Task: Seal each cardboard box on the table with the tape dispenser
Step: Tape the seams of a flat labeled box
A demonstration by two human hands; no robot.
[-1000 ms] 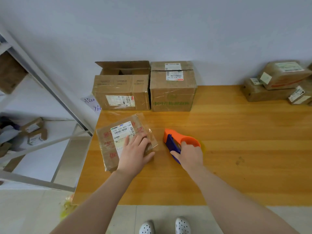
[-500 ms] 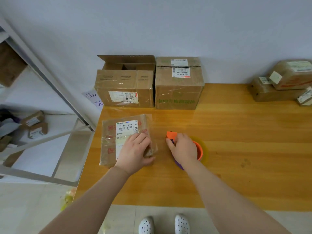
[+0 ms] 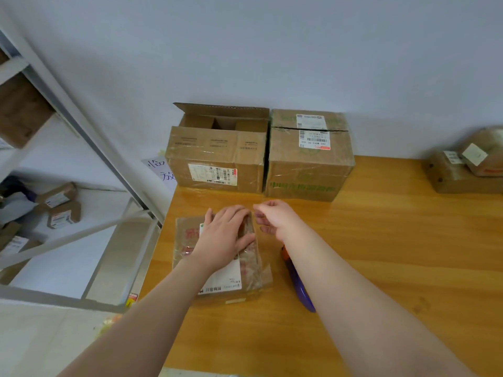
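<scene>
A small flat cardboard box [image 3: 186, 256] with a white label lies near the table's left edge, wrapped in glossy tape. My left hand [image 3: 224, 238] presses flat on its top, fingers straight. My right hand [image 3: 275, 219] hovers by the box's far right corner, fingers loosely curled, with nothing visible in them. The orange and purple tape dispenser [image 3: 298, 284] lies on the table right of the box, mostly hidden under my right forearm. Against the wall stand a larger box with open flaps [image 3: 215, 159] and a closed box [image 3: 309, 161].
The wooden table [image 3: 394, 240] stretches to the right, where taped parcels [image 3: 462, 170] are stacked at the far right. A metal shelf rack [image 3: 89, 148] with small boxes stands left of the table. A handwritten paper [image 3: 160, 170] hangs by the open box.
My right hand let go of the tape dispenser, which now lies on the table, and moved up to the small box's far right corner. The left hand stays pressed on the box.
</scene>
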